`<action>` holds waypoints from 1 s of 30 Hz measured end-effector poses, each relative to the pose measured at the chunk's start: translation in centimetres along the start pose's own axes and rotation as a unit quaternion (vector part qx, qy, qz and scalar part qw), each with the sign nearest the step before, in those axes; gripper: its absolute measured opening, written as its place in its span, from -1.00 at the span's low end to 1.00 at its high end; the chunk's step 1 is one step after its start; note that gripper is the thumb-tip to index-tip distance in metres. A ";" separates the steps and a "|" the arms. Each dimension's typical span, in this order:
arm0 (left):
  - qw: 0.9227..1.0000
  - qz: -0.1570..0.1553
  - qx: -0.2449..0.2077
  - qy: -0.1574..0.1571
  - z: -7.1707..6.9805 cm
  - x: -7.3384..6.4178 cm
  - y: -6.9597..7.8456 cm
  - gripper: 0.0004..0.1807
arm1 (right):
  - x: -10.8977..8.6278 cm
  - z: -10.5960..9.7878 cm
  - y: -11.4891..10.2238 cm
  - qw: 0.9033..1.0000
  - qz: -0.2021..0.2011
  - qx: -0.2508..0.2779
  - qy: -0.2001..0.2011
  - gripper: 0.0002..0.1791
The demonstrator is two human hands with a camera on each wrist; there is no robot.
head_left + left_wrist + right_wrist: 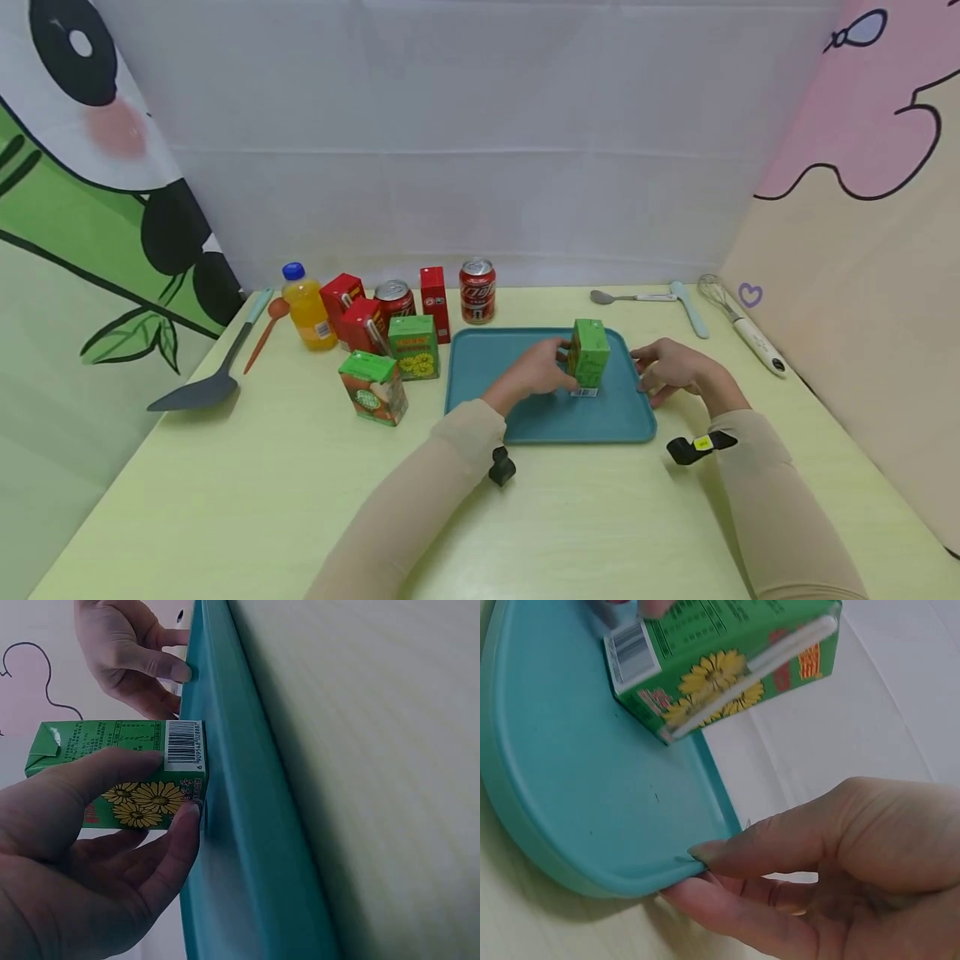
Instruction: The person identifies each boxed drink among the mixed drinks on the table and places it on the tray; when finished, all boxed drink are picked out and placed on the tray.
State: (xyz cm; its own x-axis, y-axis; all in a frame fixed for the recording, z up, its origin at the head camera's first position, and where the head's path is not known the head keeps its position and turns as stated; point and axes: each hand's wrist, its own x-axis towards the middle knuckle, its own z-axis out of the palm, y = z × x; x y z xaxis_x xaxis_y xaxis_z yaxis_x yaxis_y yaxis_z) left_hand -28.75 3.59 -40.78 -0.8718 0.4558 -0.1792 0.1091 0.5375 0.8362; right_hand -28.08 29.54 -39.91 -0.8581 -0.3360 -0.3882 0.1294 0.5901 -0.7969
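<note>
My left hand (pixel 538 367) holds a green drink carton (pixel 588 352) upright on the right part of the blue tray (pixel 487 417). In the left wrist view, the thumb lies along the carton's (pixel 112 735) printed side and the fingers are on the flower side, near its barcode end. A wrapped straw runs down the carton (pixel 712 682) in the right wrist view. My right hand (pixel 675 371) grips the tray's right edge. There, thumb and fingers of this hand (pixel 802 862) pinch the rim (pixel 615 883) from above and below.
Left of the tray stand two more green-topped cartons (pixel 372 389), several red cartons (pixel 434 305), cans (pixel 477 292) and an orange juice bottle (pixel 307 310). A spatula (pixel 206 385) and red spoon (pixel 266 333) lie far left. Behind right are a spoon (pixel 630 297), a pale-blue-handled utensil (pixel 690 310) and a whisk (pixel 742 325).
</note>
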 end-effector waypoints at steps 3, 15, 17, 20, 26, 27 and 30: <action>1.000 0.002 0.009 0.004 0.4 1.0 0.5 -0.18 | 0.0 -0.1 0.1 1.000 -0.001 0.000 0.000 -0.18; 0.999 0.013 -0.029 0.006 0.6 3.9 0.9 -0.23 | 0.3 0.1 0.2 1.000 0.005 0.002 0.003 -0.16; 1.000 0.013 -0.022 0.007 0.3 4.2 0.8 -0.24 | 0.4 0.1 0.2 1.000 0.005 0.002 0.004 -0.16; 1.000 0.011 -0.005 0.012 -0.1 4.4 0.7 -0.25 | 0.4 0.2 0.1 1.000 0.004 -0.001 0.003 -0.16; 0.999 0.004 0.009 0.031 -0.8 4.8 0.3 -0.25 | 0.3 0.3 0.0 1.000 0.006 -0.004 0.005 -0.17; 0.999 0.003 0.007 0.032 -0.9 4.9 0.3 -0.25 | 0.3 0.2 0.0 1.000 0.007 -0.005 0.006 -0.17; 1.000 0.008 0.001 0.027 -1.2 5.1 0.2 -0.25 | 0.3 0.1 0.0 1.000 0.010 -0.013 0.008 -0.16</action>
State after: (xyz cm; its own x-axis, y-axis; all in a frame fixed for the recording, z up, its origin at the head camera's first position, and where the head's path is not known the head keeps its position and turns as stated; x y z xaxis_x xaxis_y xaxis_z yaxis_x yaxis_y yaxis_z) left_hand -33.78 5.17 -40.95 -0.8948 0.4251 -0.1363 0.1245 0.5309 0.8382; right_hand -28.27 29.43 -40.05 -0.8635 -0.3121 -0.3962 0.1337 0.6158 -0.7764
